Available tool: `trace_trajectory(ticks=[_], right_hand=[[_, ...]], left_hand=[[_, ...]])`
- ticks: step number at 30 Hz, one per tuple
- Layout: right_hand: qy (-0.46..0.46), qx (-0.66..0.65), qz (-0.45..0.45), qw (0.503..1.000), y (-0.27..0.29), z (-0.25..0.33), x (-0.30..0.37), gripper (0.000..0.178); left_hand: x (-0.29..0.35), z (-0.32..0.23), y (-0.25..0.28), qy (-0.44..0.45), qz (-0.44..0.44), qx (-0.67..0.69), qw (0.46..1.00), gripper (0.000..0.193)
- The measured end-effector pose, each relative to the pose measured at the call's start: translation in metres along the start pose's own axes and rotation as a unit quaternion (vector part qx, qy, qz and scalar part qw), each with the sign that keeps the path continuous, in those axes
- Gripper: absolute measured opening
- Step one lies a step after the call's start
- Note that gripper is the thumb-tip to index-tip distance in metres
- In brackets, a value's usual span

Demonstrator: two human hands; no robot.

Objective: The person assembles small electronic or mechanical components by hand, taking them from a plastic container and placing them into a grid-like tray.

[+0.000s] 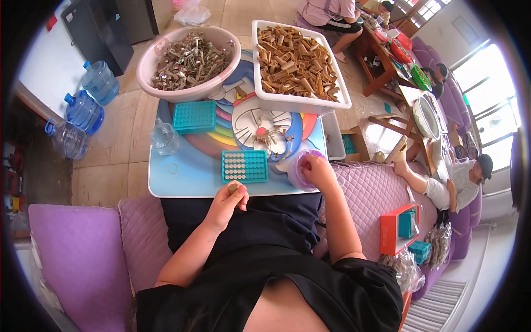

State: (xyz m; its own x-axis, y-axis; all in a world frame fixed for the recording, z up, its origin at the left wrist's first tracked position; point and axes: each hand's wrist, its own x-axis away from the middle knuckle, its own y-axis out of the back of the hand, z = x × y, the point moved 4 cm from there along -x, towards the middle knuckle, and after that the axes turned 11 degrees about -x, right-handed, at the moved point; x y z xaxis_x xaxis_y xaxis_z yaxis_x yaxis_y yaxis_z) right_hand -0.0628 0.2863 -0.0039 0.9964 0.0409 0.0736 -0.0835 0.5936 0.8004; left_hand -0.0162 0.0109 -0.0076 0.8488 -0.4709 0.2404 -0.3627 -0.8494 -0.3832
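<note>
The two hands are working apart at the near edge of a blue, picture-covered table (pixel 191 185). The left hand (pixel 228 205) is hovering just off the middle of that edge, its thumb and fingers curling around a small brown piece (pixel 233 188). The right hand (pixel 319 170) is dipping its fingers into a tub (pixel 291 173) with a purple inside, which is standing at the near right corner; what the fingertips are gripping, if anything, cannot be told.

Just beyond the left hand, a green rack (pixel 244 166) is lying near the middle of the near edge, with pale round pieces (pixel 235 165) filling its left part. A heap of scraps (pixel 271 141) is lying farther back, toward the right edge. A second green rack (pixel 194 117) is resting near the left edge, toward the far left corner, and a clear cup (pixel 165 138) is standing at the left edge. A thin ring (pixel 173 168) is lying between that cup and the near left corner.

At the far edge, a pink basin (pixel 185 95) is holding tangled scraps on the left, while a white bin (pixel 303 104) is holding many brown pieces (pixel 296 61) on the right.

Left of the table, three water bottles (pixel 84 110) are standing on the floor (pixel 124 155). On the right, a person in a dark cap (pixel 464 182) is sitting on a purple sofa.
</note>
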Motion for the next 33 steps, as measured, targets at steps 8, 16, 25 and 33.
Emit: trace_trajectory(ticks=[8,16,25,33], right_hand=[[0.017,0.059,0.000,0.998,-0.007,-0.011,-0.002,0.013],[0.052,0.052,-0.003,0.997,-0.002,-0.005,0.001,0.018],[0.070,-0.018,-0.109,0.991,0.025,0.021,0.017,0.018],[-0.018,-0.482,-0.037,0.875,0.012,0.086,0.045,0.009]], left_hand=[[-0.002,0.003,0.000,0.016,-0.010,-0.007,1.000,0.027],[-0.002,0.009,0.003,0.034,-0.015,-0.003,0.999,0.028],[-0.001,0.010,0.002,0.043,0.025,0.020,0.999,0.017],[0.007,-0.002,-0.019,0.017,0.086,0.021,0.996,0.045]])
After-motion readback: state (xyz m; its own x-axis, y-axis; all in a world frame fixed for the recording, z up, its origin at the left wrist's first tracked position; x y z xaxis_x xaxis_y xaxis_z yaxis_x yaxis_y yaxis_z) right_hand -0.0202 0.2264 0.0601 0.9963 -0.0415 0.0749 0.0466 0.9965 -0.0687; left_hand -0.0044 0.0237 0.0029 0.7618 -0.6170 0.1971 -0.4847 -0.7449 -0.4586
